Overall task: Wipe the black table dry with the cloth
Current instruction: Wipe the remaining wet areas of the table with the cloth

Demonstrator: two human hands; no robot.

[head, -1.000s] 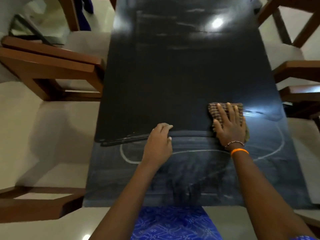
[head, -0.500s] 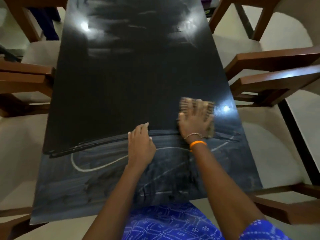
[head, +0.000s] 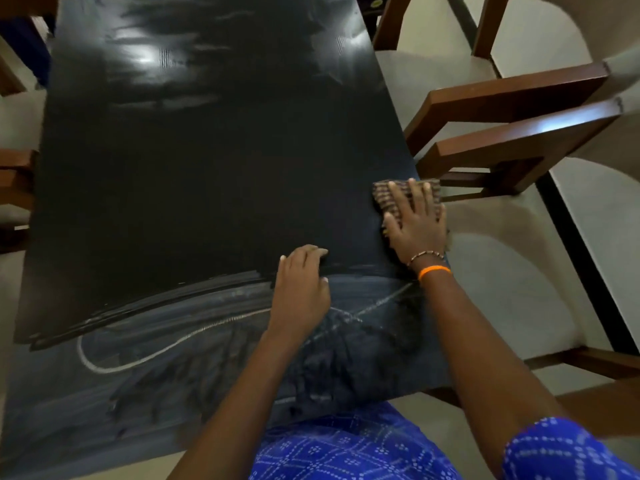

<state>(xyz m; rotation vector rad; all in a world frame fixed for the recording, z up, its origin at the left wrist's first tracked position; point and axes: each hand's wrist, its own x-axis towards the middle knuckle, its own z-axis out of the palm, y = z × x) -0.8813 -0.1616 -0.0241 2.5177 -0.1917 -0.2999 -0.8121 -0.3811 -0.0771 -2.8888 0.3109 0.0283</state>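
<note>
Nearest the person, the front strip of the black tabletop [head: 207, 161] looked greyish and streaked, with a pale curved smear line [head: 145, 355] looping across it, so I judged that part not yet dried. Just beyond it, the left hand [head: 301, 289] rested on the surface, fingers loosely curled and holding nothing, apparently bracing. Farther out and to the right, the right hand [head: 415, 226] lay flat with its fingers spread straight, pressing the checked cloth [head: 388, 195] down at the tabletop's right edge; the cloth peeked out past the fingertips and seemed to overhang the edge slightly. That was the only grip on the cloth: a flat press, not a pinch.

The cloth sat directly under the right hand, well right of the left one, and the unwiped band ran leftward and nearer from it, its long axis crossing the tabletop side to side. I judged the next sweep would need to travel left along that band. Beyond, the middle looked evenly dark, while the far end showed glare and streaks. 2 wooden chairs [head: 512, 112] stood close beside the right edge.
</note>
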